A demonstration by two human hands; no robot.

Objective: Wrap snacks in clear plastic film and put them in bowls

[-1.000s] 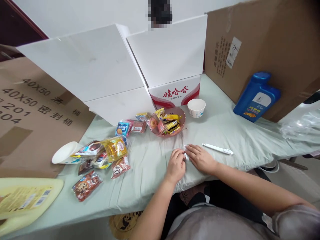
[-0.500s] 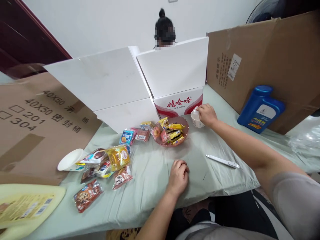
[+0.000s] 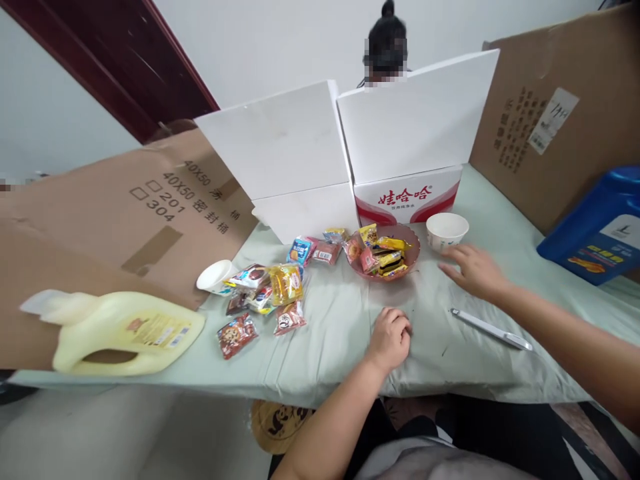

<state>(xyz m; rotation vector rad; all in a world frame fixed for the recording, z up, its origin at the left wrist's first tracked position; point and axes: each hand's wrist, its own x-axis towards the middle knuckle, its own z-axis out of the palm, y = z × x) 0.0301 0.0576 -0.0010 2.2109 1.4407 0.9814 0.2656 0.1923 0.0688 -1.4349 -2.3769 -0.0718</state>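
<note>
My right hand (image 3: 473, 272) is open above the cloth, thumb and fingers apart, with nothing in it. Just beyond its fingertips stands a white paper bowl (image 3: 447, 232), upright. My left hand (image 3: 391, 340) rests on the table, its fingers curled in a loose fist. In front of that hand is a pinkish clear bowl (image 3: 381, 272) filled with several wrapped snacks (image 3: 391, 261). More packaged snacks (image 3: 286, 285) lie in a loose pile to the left. At the pile's far left a second white bowl (image 3: 216, 277) is tilted on its side.
A white utility knife (image 3: 493, 329) lies on the green cloth (image 3: 345, 353) at right. White boxes (image 3: 407, 197) stand behind the bowls. Large cartons (image 3: 165, 200) flank the table. A yellow jug (image 3: 125, 327) lies left; a blue bottle (image 3: 595, 227) leans right. A person (image 3: 386, 47) is behind the boxes.
My right hand has let go at the paper bowl, drawn back toward me and opened. My left hand stays on the cloth. The whole view has swung left.
</note>
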